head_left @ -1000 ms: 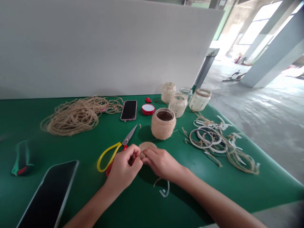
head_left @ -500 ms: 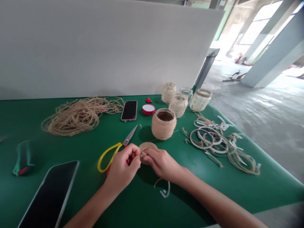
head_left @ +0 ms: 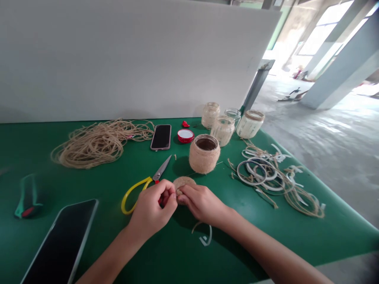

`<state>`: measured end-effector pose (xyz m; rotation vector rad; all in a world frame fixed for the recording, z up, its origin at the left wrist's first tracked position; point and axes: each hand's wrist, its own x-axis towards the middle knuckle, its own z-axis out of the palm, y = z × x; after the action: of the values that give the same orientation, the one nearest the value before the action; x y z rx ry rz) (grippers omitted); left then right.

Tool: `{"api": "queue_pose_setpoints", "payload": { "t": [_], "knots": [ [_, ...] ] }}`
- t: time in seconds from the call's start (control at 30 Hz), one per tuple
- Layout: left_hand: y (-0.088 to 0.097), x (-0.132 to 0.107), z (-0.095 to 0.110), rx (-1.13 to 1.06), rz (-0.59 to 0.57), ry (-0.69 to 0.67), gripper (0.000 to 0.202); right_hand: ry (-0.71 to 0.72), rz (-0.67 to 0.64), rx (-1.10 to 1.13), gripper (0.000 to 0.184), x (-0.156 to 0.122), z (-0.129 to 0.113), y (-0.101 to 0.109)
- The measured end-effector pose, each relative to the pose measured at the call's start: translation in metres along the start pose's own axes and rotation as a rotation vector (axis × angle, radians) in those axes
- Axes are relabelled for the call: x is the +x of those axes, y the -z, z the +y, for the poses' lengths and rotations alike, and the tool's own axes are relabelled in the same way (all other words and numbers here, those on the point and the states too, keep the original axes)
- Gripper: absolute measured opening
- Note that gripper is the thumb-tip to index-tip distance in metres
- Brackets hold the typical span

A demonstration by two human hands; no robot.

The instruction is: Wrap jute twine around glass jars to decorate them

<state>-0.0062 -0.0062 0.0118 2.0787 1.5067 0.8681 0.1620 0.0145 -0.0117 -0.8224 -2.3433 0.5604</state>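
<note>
Near the table's middle, a round twine-covered disc (head_left: pixel 184 182), possibly a jar lid, shows behind my fingers. My right hand (head_left: pixel 200 201) grips its near side, fingers folded over the edge. My left hand (head_left: pixel 157 205) is closed in a pinch right beside it, fingertips nearly touching the right ones; whatever sits in that pinch is too small to make out. Scissors with yellow and red handles (head_left: pixel 134 194) lie partly under my left hand, blades pointing away. Just beyond the disc stands a twine-wrapped jar (head_left: pixel 204 157), upright and open at the top.
Several glass jars (head_left: pixel 222 130) stand at the back right. Rings and twine scraps (head_left: pixel 260 175) lie to the right. A twine heap (head_left: pixel 91 144), a phone (head_left: pixel 161 137), a red tape roll (head_left: pixel 185 136), a large dark tablet-like slab (head_left: pixel 63 240) and a green-handled tool (head_left: pixel 28 199) are also on the table.
My left hand has shifted slightly right, bringing its fingertips closer to my right hand at the disc's edge. The right hand and disc look nearly unchanged.
</note>
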Motion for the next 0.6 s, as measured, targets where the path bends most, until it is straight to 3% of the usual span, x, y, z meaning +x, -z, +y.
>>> {"api": "queue_pose_setpoints", "payload": {
  "t": [0.27,0.6],
  "knots": [
    [0.0016,0.0027,0.0036,-0.109,-0.068,0.069,0.012,-0.031,0.007,0.126,0.022,0.0016,-0.0025,0.0034],
    [-0.0016,0.0020,-0.0039,-0.419,-0.180,0.207,0.017,-0.118,0.048,0.310,0.017,0.0020,-0.0086,0.0055]
  ]
}}
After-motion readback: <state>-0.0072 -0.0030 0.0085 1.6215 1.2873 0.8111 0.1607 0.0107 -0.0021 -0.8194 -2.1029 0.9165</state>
